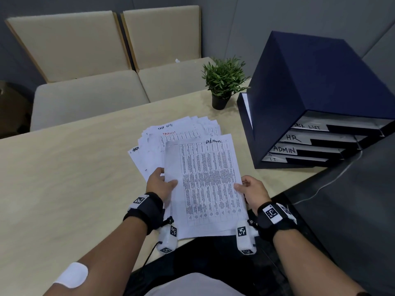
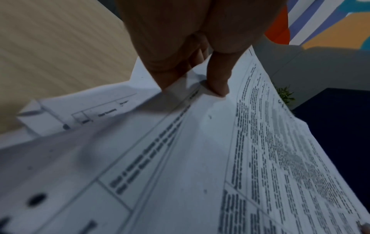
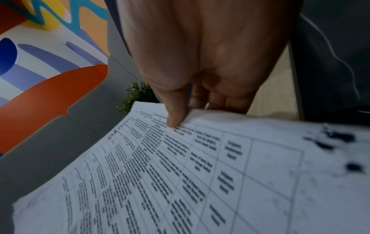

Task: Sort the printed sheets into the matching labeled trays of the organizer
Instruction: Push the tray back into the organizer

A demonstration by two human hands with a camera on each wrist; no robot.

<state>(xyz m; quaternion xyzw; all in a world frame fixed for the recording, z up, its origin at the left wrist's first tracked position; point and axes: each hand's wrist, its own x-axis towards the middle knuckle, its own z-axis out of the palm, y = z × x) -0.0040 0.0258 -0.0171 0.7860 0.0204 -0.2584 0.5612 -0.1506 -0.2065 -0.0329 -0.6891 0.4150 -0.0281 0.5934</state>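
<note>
Pinching the left edge of a printed sheet [image 1: 205,184], the left hand [image 1: 159,184] has its thumb on top and its fingers beneath. This sheet, marked "admin" by hand at its top, is lifted over the table's [image 1: 64,178] near edge, above a fanned pile [image 1: 171,135] of other sheets lying mid-table. At the sheet's right edge the right hand [image 1: 254,191] grips the same way, thumb on the print, fingers under. Further right, a potted plant [image 1: 223,82] stands by the far edge, just beside the dark blue organizer [image 1: 310,82] at the right end; its trays read TASK LIST, HR, ADMIN, IT.
</note>
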